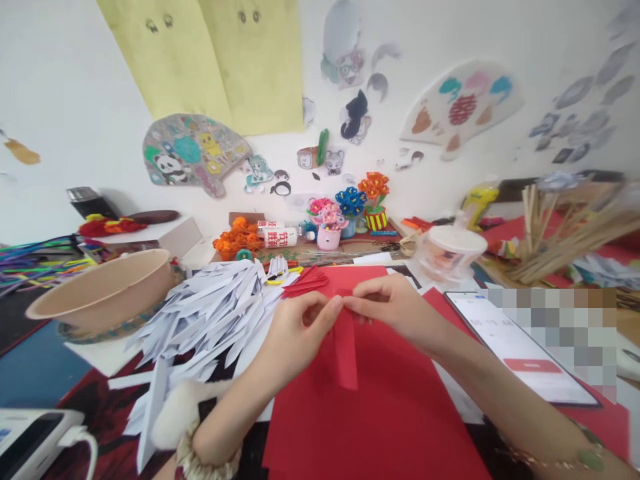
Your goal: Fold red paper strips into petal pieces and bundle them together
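My left hand (305, 327) and my right hand (383, 300) meet above a large red paper sheet (370, 427). Between their thumbs and fingertips they pinch the upper end of a narrow red paper strip (346, 357), whose lower end hangs toward me. Whether that end is folded is hidden by the fingers. Just behind my left hand lie several small folded red paper pieces (306, 281). A big heap of folded white paper strips (215, 313) spreads to the left of my left hand.
A beige bowl (105, 283) stands left of the heap. To the right lie a phone (500, 340) and a clear lidded tub (450, 250). Yellow-handled scissors (281, 277) and flower pots (329, 237) are toward the wall. A white device with a cable (45, 433) sits front left.
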A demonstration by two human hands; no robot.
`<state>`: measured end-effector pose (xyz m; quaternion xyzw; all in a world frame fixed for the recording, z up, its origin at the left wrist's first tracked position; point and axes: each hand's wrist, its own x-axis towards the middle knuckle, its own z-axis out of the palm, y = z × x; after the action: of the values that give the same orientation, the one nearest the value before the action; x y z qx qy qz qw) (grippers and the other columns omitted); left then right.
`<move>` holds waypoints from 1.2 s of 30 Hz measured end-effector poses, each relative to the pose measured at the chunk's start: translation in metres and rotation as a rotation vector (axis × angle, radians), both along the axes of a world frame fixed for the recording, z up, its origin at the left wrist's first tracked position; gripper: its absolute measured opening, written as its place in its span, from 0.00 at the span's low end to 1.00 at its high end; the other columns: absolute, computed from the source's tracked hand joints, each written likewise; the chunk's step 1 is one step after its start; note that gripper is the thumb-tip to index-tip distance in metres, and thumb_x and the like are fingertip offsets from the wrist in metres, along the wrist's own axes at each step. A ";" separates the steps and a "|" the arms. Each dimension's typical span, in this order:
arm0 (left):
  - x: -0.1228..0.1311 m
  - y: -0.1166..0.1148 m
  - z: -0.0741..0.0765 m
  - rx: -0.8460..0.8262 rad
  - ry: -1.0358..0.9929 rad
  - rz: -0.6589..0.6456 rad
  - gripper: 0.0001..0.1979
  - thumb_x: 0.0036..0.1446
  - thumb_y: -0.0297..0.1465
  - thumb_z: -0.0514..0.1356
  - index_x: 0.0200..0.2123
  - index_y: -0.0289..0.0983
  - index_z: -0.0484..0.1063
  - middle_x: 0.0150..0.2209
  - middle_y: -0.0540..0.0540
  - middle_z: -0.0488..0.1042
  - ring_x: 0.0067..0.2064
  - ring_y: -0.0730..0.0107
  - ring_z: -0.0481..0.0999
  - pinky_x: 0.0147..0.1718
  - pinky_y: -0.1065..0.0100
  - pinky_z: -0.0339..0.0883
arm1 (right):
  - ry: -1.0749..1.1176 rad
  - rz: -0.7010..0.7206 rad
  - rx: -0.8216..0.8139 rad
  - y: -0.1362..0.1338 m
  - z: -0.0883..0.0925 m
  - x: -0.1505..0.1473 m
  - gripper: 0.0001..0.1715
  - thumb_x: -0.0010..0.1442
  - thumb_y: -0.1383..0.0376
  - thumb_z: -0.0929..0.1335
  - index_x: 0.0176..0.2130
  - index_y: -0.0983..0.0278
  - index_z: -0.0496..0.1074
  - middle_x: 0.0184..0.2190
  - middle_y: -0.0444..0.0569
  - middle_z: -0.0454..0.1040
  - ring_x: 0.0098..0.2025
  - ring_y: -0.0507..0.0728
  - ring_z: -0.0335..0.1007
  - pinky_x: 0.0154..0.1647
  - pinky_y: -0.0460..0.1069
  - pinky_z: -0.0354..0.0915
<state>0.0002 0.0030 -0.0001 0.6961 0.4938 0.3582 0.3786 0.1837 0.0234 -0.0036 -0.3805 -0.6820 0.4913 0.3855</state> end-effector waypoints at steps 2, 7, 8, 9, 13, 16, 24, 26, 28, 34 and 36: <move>0.001 -0.003 0.000 -0.081 -0.009 -0.034 0.20 0.56 0.46 0.58 0.24 0.35 0.70 0.22 0.52 0.65 0.26 0.73 0.62 0.26 0.70 0.56 | 0.032 -0.041 0.010 0.001 0.000 0.001 0.17 0.57 0.59 0.71 0.22 0.64 0.72 0.19 0.42 0.69 0.24 0.50 0.63 0.27 0.46 0.61; 0.004 -0.007 -0.002 -0.291 -0.197 -0.043 0.17 0.50 0.44 0.64 0.25 0.34 0.70 0.25 0.50 0.70 0.28 0.73 0.66 0.28 0.71 0.58 | 0.081 -0.092 0.001 0.004 0.000 0.003 0.16 0.56 0.60 0.71 0.21 0.64 0.73 0.18 0.42 0.70 0.23 0.50 0.64 0.26 0.46 0.61; 0.005 -0.007 -0.003 -0.318 -0.225 -0.036 0.17 0.49 0.43 0.65 0.26 0.34 0.71 0.26 0.49 0.71 0.28 0.73 0.67 0.28 0.71 0.59 | 0.083 -0.091 -0.002 0.005 0.000 0.003 0.16 0.56 0.60 0.71 0.20 0.63 0.72 0.18 0.42 0.70 0.23 0.50 0.64 0.26 0.46 0.61; 0.006 -0.007 -0.004 -0.339 -0.240 -0.029 0.17 0.48 0.43 0.66 0.27 0.34 0.72 0.26 0.49 0.72 0.28 0.73 0.68 0.28 0.71 0.59 | 0.086 -0.092 -0.006 0.005 -0.001 0.003 0.16 0.56 0.61 0.71 0.20 0.63 0.72 0.18 0.42 0.70 0.22 0.50 0.64 0.25 0.46 0.61; 0.005 -0.006 -0.004 -0.378 -0.216 -0.019 0.15 0.48 0.41 0.67 0.26 0.33 0.73 0.26 0.48 0.74 0.29 0.73 0.69 0.28 0.72 0.59 | 0.092 -0.120 -0.006 0.006 -0.003 0.004 0.16 0.56 0.61 0.71 0.20 0.63 0.72 0.18 0.42 0.70 0.22 0.50 0.65 0.26 0.46 0.61; 0.004 -0.005 -0.004 -0.392 -0.223 -0.011 0.14 0.48 0.39 0.68 0.26 0.33 0.74 0.25 0.48 0.74 0.28 0.73 0.70 0.28 0.72 0.60 | 0.088 -0.132 -0.002 0.006 -0.005 0.005 0.16 0.56 0.61 0.71 0.20 0.64 0.72 0.18 0.42 0.71 0.23 0.50 0.65 0.26 0.46 0.61; 0.003 -0.005 -0.004 -0.412 -0.301 -0.028 0.11 0.49 0.36 0.68 0.27 0.33 0.77 0.26 0.48 0.76 0.27 0.75 0.70 0.28 0.74 0.61 | 0.088 -0.127 -0.004 0.007 -0.006 0.006 0.16 0.56 0.62 0.71 0.20 0.64 0.72 0.18 0.43 0.72 0.23 0.50 0.66 0.27 0.46 0.62; 0.004 -0.006 -0.003 -0.409 -0.304 -0.034 0.10 0.50 0.36 0.68 0.27 0.33 0.77 0.25 0.49 0.76 0.27 0.76 0.70 0.27 0.74 0.62 | 0.085 -0.127 -0.004 0.007 -0.005 0.005 0.16 0.56 0.62 0.71 0.20 0.64 0.72 0.18 0.43 0.72 0.23 0.50 0.66 0.27 0.46 0.62; 0.004 -0.007 -0.002 -0.416 -0.299 -0.039 0.10 0.50 0.36 0.67 0.27 0.33 0.77 0.26 0.48 0.77 0.27 0.75 0.71 0.28 0.74 0.62 | 0.083 -0.129 -0.007 0.006 -0.004 0.005 0.16 0.56 0.62 0.71 0.19 0.63 0.71 0.18 0.43 0.71 0.23 0.50 0.66 0.27 0.46 0.62; 0.005 -0.005 -0.003 -0.372 -0.250 -0.035 0.11 0.50 0.36 0.67 0.26 0.34 0.75 0.25 0.50 0.74 0.27 0.75 0.70 0.27 0.74 0.61 | 0.084 -0.147 0.004 0.006 -0.004 0.006 0.17 0.55 0.61 0.71 0.19 0.63 0.72 0.17 0.43 0.71 0.22 0.51 0.66 0.26 0.46 0.62; 0.004 -0.004 -0.004 -0.362 -0.187 -0.050 0.12 0.51 0.36 0.67 0.23 0.34 0.73 0.22 0.52 0.71 0.25 0.77 0.68 0.26 0.75 0.59 | 0.084 -0.167 0.022 0.007 -0.003 0.007 0.16 0.55 0.61 0.71 0.19 0.64 0.72 0.17 0.43 0.72 0.22 0.50 0.66 0.26 0.46 0.62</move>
<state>0.0046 -0.0008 -0.0038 0.5925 0.4954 0.3170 0.5505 0.1908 0.0308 -0.0070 -0.4111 -0.6366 0.4652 0.4576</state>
